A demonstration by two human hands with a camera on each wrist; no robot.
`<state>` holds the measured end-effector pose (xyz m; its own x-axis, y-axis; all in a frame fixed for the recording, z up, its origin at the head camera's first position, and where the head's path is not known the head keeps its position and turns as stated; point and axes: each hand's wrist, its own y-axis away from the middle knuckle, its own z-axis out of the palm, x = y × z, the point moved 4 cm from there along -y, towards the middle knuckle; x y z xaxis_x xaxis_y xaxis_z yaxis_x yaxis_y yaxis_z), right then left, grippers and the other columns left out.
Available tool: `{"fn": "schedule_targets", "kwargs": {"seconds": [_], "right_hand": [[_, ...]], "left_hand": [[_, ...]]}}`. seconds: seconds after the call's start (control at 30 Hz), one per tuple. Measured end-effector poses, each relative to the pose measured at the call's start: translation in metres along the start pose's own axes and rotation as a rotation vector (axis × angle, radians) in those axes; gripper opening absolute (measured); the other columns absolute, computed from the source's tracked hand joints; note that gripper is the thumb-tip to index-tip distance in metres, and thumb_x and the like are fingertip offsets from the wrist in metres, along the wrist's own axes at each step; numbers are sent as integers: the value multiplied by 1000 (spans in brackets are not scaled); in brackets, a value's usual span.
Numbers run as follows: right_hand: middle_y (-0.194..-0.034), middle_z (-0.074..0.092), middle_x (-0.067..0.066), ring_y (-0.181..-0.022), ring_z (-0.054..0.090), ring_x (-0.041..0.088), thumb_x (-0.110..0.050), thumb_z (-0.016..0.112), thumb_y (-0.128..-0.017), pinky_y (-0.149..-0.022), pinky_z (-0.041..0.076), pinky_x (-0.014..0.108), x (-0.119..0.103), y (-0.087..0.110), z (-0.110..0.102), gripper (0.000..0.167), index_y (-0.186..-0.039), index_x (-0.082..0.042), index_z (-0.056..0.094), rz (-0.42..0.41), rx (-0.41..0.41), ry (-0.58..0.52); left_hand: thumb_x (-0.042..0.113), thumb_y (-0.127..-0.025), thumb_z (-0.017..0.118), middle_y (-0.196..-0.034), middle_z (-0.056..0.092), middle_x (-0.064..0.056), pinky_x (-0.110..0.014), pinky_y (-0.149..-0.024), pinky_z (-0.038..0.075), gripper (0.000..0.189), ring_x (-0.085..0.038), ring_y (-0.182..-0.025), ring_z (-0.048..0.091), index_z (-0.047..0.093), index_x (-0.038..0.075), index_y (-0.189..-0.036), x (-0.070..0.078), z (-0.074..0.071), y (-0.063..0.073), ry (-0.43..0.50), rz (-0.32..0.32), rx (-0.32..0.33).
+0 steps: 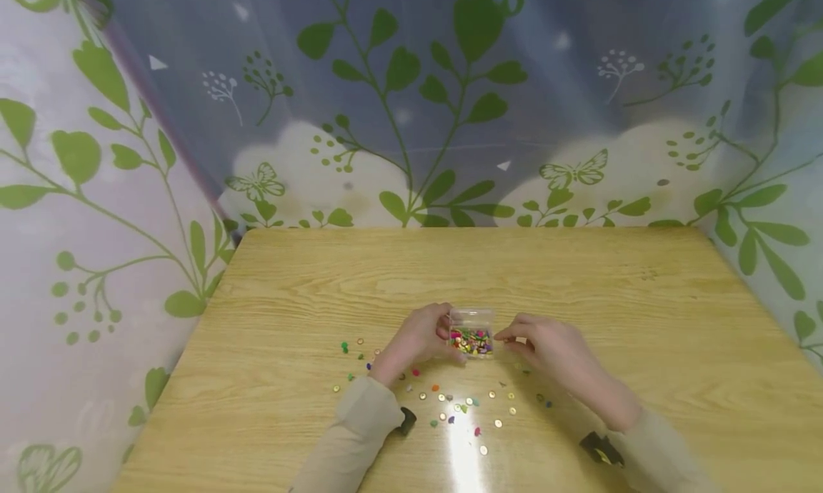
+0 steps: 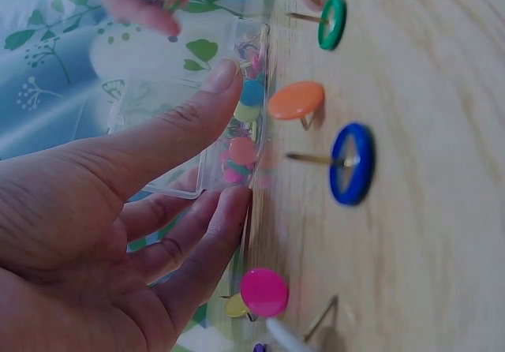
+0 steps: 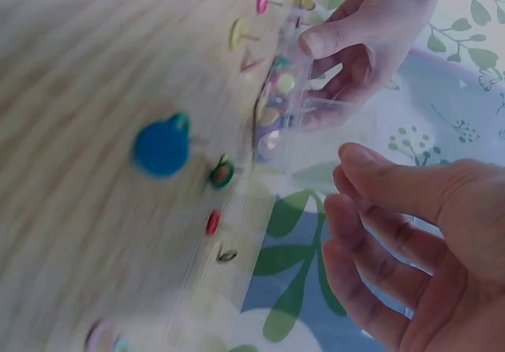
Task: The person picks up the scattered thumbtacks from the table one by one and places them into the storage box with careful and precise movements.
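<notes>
A small clear plastic box (image 1: 471,341) with its lid (image 1: 474,314) raised stands on the table, filled with colourful thumbtacks. My left hand (image 1: 421,336) grips the box from its left side, thumb on the near wall and fingers around the far side. In the left wrist view the thumb lies across the box's side (image 2: 250,135). Just right of the box is my right hand (image 1: 546,343), fingers bent and thumb close to the index finger. Whether a thumbtack sits between those fingertips cannot be made out. Loose thumbtacks (image 1: 441,398) lie around and in front of the box.
More thumbtacks are scattered at the left, such as a green one (image 1: 345,346), and near the right forearm, such as a blue one (image 1: 549,404). Some lie with points up (image 2: 322,318). The wooden table (image 1: 308,279) meets a leaf-patterned curtain (image 1: 398,157) at the back and sides.
</notes>
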<state>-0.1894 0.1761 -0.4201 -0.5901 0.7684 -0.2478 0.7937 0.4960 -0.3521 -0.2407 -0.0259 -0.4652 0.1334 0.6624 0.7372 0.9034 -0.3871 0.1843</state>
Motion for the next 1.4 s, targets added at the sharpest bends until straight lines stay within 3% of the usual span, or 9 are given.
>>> {"fn": "schedule_targets", "kwargs": {"seconds": [0.47,0.7,0.87,1.23,1.4], "right_hand": [[-83,73,-7,-54,50,-2,-9,85,-80,-44,35,16,-9,-19,8,17,-92,-16,76,54,63,-59],[-88,77,0,-54,58,2,-8,85,-80,-42,35,16,-9,-21,9,21,-99,-15,78,58,57,-66],[-93,77,0,-57,58,1,-9,82,-83,-44,39,16,-4,-15,5,18,-99,-15,77,85,32,-83],[-85,74,-8,-59,53,-3,-10,83,-82,-47,39,17,14,14,-21,14,-89,-18,75,46,112,-1],[-85,74,-8,-61,54,-2,-10,83,-82,-49,42,19,28,31,-29,14,-91,-18,75,108,1,12]], "left_hand": [[25,-64,96,-105,64,1,-27,-80,53,72,-14,-91,59,63,11,-126,2,3,0,-10,1,-16],[26,-65,96,-110,65,-1,-27,-83,54,92,-14,-94,60,53,5,-143,2,3,1,-21,-9,-18],[24,-64,96,-110,66,-2,-28,-85,54,87,-14,-95,61,56,6,-139,3,2,0,-9,-15,-16],[24,-65,96,-107,64,1,-28,-84,54,82,-13,-94,59,57,7,-136,1,0,1,-8,-24,-12],[24,-65,96,-105,64,2,-27,-83,54,78,-13,-93,59,60,7,-132,0,-1,1,-3,-25,-9]]}}
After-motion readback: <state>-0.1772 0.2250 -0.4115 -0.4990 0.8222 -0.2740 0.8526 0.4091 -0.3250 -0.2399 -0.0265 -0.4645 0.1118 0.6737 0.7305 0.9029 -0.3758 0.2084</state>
